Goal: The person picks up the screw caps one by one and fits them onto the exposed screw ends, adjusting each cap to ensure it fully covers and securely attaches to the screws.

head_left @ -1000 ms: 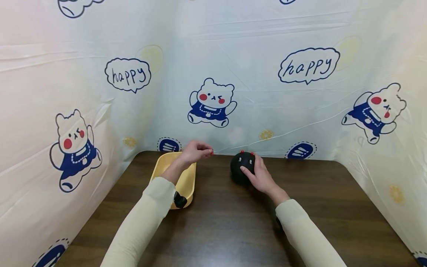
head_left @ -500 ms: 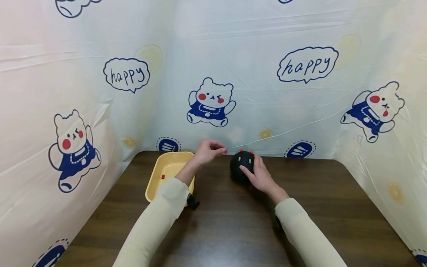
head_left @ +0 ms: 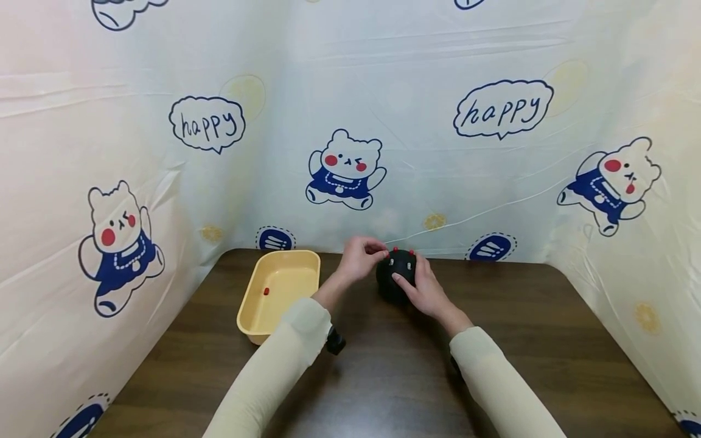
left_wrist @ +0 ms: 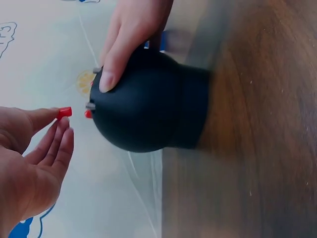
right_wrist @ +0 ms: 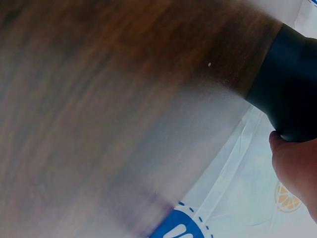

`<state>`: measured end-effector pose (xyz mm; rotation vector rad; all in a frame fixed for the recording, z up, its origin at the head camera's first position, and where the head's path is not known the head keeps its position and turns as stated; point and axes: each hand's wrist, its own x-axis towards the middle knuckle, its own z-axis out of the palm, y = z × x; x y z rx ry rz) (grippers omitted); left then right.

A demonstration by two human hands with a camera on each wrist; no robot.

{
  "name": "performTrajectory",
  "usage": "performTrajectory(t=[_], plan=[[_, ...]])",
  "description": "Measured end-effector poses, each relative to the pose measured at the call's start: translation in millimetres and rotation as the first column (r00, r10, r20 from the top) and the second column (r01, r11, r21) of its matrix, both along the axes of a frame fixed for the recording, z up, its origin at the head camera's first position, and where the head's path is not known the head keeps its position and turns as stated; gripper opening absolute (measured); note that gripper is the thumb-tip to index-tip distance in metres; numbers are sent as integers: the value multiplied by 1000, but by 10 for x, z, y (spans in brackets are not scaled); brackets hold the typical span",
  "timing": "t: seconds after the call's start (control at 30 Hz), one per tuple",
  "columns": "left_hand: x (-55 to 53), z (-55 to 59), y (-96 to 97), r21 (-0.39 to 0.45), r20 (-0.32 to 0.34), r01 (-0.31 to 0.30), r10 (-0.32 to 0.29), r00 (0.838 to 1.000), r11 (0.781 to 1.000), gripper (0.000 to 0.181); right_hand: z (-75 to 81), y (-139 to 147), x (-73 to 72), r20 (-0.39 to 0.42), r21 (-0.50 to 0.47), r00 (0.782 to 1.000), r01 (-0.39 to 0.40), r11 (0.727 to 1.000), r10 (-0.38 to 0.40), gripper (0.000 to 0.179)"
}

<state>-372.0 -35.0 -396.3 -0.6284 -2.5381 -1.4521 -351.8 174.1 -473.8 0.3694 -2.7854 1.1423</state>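
Note:
A black, round-topped object (left_wrist: pixel 143 104) stands on a narrower base on the table. Small metal posts (left_wrist: pixel 90 106) and red caps (left_wrist: pixel 88 114) stick up from its top. My right hand (head_left: pixel 429 292) grips its right side, the thumb lying across the front. Between thumb and fingertips, my left hand (head_left: pixel 356 261) pinches a small red cap (left_wrist: pixel 64 112), held just off the top of the black object at its left. The right wrist view shows only part of the black object and my thumb (right_wrist: pixel 294 161).
At the left of the table is a yellow tray (head_left: pixel 290 267) with one red piece (head_left: pixel 266 291) inside. A patterned cloth (head_left: pixel 421 152) hangs behind the wooden table (head_left: pixel 394 377) and along both sides. A black wrist camera (head_left: pixel 335 340) sits under my left sleeve.
My left hand has moved right from over the yellow tray to the top of the black object, carrying the red cap. My right hand keeps its hold and has hardly moved.

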Motion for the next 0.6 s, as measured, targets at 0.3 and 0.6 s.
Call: performTrajectory(t=[0.3,0.6], plan=[[-18,-53,97,-21,-10,8,-8,1000,1000,15,-24,-2,-2,-30,-10,1000,2,1000,-2,92],[-20,-129,151,-102,9,0,0,1000,995,11,-34,1,-14,-22,-19,1000,-7,1000,6,93]])
